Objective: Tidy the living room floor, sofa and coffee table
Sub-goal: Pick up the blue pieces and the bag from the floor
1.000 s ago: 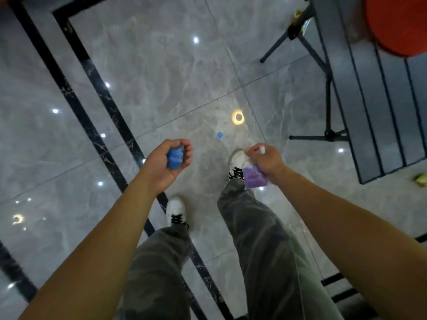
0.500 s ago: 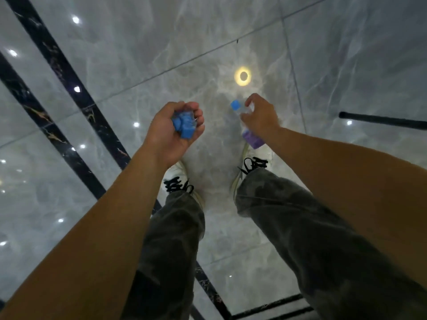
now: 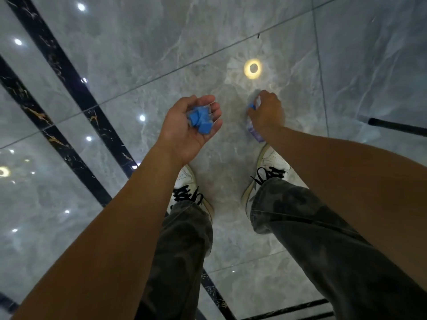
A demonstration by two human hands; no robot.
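Observation:
My left hand (image 3: 187, 132) is palm up in front of me, its fingers curved round several small blue blocks (image 3: 199, 121) that lie in the palm. My right hand (image 3: 269, 112) reaches down to the grey marble floor (image 3: 138, 54). Its fingertips pinch a small blue piece (image 3: 251, 106) there. The same hand keeps a purple packet (image 3: 255, 133) tucked under the palm, mostly hidden by the hand and wrist.
A black metal bar (image 3: 397, 127) of some stand juts in from the right edge. Black inlaid stripes (image 3: 69, 72) cross the floor on the left. My two white shoes (image 3: 270, 167) stand just below the hands.
I have bent lower and the view has swung off the dark table. My right hand went down to the blue piece on the floor and now pinches it. My left hand's fingers have loosened.

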